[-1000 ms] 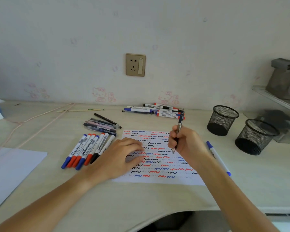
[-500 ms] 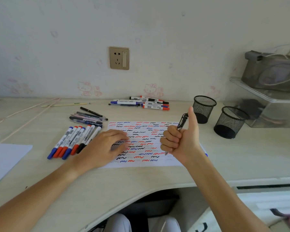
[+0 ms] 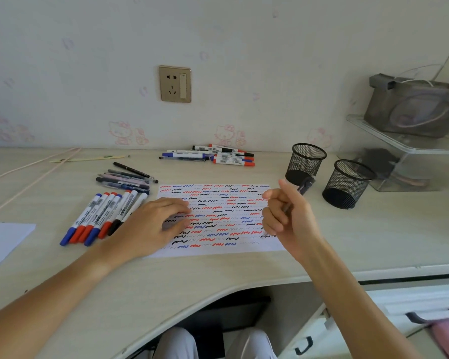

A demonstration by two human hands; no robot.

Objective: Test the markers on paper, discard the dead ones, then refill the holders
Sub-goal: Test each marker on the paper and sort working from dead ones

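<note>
A white test paper (image 3: 218, 216) covered in red, blue and black squiggles lies mid-desk. My left hand (image 3: 151, 226) rests flat on its left edge, fingers spread, holding nothing. My right hand (image 3: 285, 218) hovers over the paper's right side, fingers closed around a dark pen (image 3: 302, 190) that is blurred and tilted up toward the holders. Two black mesh holders (image 3: 306, 163) (image 3: 347, 183) stand at the right and look bare inside. A row of capped markers (image 3: 101, 218) lies left of the paper.
A pile of dark pens (image 3: 125, 177) sits above the marker row. More markers (image 3: 218, 155) lie by the wall. A clear shelf (image 3: 405, 151) with a grey bag stands far right. A blank sheet (image 3: 3, 242) lies at the left edge. Pink cords cross the far left.
My right hand lifted the pen off the paper and its fingers loosened around it, thumb no longer raised. The view shifted right and down. My left hand stayed on the paper.
</note>
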